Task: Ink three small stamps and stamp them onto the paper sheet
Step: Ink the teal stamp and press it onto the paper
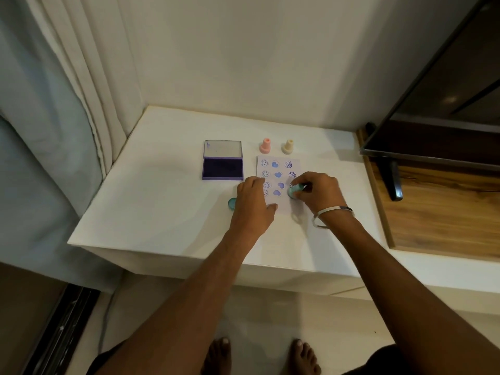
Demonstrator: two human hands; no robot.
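Observation:
A small paper sheet (281,162) lies on the white table (162,207), covered with several blue smiley and heart prints. My right hand (318,192) grips a teal stamp (294,191), tilted against the sheet's right column near the lower rows. Spread flat, my left hand (253,201) rests on the sheet's lower left part. The open purple ink pad (222,169) sits left of the sheet with its lid raised. A pink stamp (265,146) and a cream stamp (288,146) stand upright just beyond the sheet's far edge.
A teal cap (232,204) lies on the table beside my left wrist. A television (433,117) on a stand (392,182) occupies a wooden shelf (446,212) to the right. Curtains (54,104) hang at the left. My bare feet are below the table's front edge.

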